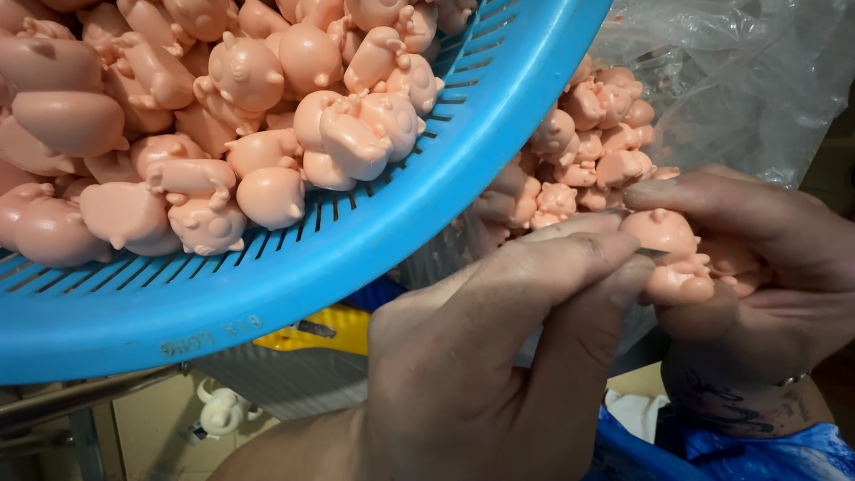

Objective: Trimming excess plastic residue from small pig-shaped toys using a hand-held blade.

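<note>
My right hand (757,267) grips a small pink animal-shaped toy figure (668,245) between thumb and fingers. My left hand (499,338) is pinched shut on a thin metal tool (655,254). Only the tool's grey tip shows, and it touches the figure's side. Both hands meet at the right of the view, just below the rim of a blue slotted basket (374,258). A wristband and a dark marking show on my right wrist.
The blue basket fills the upper left and is heaped with several pink figures (267,116). Behind my hands a clear plastic bag (739,80) holds more pink figures (588,151). A yellow object (321,331), a white figure (221,411) and blue cloth (739,454) lie lower down.
</note>
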